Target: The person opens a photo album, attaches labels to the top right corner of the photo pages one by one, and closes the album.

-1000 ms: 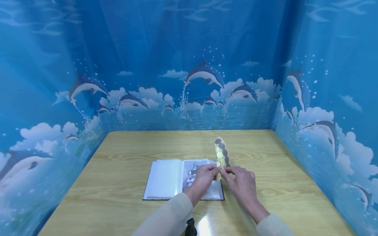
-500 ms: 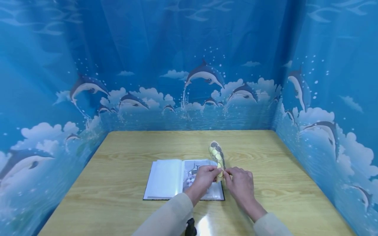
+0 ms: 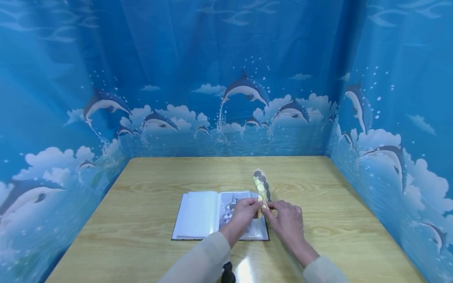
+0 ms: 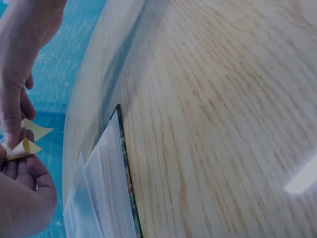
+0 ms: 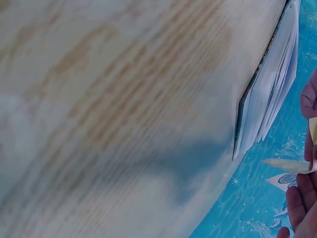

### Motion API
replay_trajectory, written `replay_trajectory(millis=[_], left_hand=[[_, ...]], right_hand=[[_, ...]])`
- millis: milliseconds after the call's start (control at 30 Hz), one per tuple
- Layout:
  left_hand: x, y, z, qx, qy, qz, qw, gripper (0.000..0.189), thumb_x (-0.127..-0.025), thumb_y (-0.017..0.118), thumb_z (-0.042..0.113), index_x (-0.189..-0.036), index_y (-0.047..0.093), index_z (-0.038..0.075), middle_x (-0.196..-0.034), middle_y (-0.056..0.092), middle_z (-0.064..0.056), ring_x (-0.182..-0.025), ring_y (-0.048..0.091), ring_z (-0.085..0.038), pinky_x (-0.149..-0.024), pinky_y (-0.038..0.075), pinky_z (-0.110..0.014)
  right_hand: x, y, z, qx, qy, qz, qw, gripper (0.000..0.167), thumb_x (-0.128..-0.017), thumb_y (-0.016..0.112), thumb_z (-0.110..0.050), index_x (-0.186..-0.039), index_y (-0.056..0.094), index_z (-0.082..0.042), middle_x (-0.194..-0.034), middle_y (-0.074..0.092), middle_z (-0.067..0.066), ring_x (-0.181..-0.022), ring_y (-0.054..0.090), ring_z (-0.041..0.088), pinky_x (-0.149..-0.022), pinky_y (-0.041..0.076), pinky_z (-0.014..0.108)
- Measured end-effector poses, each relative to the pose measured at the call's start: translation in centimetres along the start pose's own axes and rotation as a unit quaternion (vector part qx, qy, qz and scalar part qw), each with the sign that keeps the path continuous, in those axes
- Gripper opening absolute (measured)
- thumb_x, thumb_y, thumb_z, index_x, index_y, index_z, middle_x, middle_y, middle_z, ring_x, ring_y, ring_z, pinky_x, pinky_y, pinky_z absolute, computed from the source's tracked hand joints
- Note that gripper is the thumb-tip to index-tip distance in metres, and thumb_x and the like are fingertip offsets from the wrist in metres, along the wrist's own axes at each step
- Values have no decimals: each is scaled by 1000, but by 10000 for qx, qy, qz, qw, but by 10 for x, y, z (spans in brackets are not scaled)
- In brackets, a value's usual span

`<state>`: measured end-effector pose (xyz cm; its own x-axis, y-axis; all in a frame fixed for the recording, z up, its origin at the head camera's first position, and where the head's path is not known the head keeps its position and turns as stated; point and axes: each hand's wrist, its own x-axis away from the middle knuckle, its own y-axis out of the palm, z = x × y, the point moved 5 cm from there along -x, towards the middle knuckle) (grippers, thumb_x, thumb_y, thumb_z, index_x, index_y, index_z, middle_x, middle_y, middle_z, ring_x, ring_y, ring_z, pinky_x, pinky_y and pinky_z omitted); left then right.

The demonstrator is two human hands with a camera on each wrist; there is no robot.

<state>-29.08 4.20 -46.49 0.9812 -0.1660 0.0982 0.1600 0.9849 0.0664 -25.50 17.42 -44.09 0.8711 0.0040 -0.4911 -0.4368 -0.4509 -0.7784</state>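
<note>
A narrow strip of round stickers [image 3: 261, 186], pale yellow discs beside dark patterned ones, stands up between my hands. My left hand [image 3: 242, 215] pinches its lower left side between thumb and fingers, over the right page of the open album [image 3: 198, 214]. From the right, my right hand [image 3: 288, 222] pinches the lower end with its fingertips close to the left thumb. In the left wrist view, the yellowish backing paper [image 4: 26, 148] curls at the lower end between the fingers. Two pale flaps of paper [image 5: 285, 165] stick out in the right wrist view.
The album lies flat on a wood-grain table [image 3: 148, 196], a blank page at left and a printed picture at right. Blue dolphin curtains [image 3: 226, 78] enclose the table at the back and sides. A small black object [image 3: 228, 272] is by the left sleeve.
The strip has swung a little left and lower, twisted, then flattened out again. My right hand has shifted slightly left, its fingertips working along the lower end. My left hand stays nearly in place.
</note>
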Motion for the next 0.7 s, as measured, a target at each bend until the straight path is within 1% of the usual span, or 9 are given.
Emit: replay_trajectory(millis=[133,333,467,700], left_hand=[[1,0,-1,-59,-119,-27,9999,17,-95,65,14,-97,72,-1,-78,63,0,-70,54,-11,-67,50,-23],[-1,-1,-1,-115,21,-91,9999,18,-95,63,11,-98,72,-4,-78,66,-1,-69,54,-10,-65,49,-23],[-2,-2,-2,-224,20,-80,9997,17,-95,63,11,-98,73,-3,-77,66,0,-68,53,-10,-63,47,-22],[-1,-3,-1,-315,70,-60,9995,16,-94,63,10,-97,73,-3,-77,67,-1,-66,53,-10,-61,46,-21]], right_hand=[[0,0,-1,36,-35,48,10000,22,-84,79,-30,-96,75,-12,-93,74,5,-85,67,27,-86,42,49],[-1,-1,-3,38,-141,88,9999,14,-86,77,-22,-93,74,-11,-88,72,3,-80,66,24,-82,42,46],[-1,-1,-4,86,-121,117,9998,9,-87,75,-17,-91,75,-9,-84,71,3,-76,65,24,-79,42,45],[-1,-1,-4,31,-87,165,9998,8,-88,70,-14,-90,74,-7,-83,71,6,-75,65,26,-79,43,46]])
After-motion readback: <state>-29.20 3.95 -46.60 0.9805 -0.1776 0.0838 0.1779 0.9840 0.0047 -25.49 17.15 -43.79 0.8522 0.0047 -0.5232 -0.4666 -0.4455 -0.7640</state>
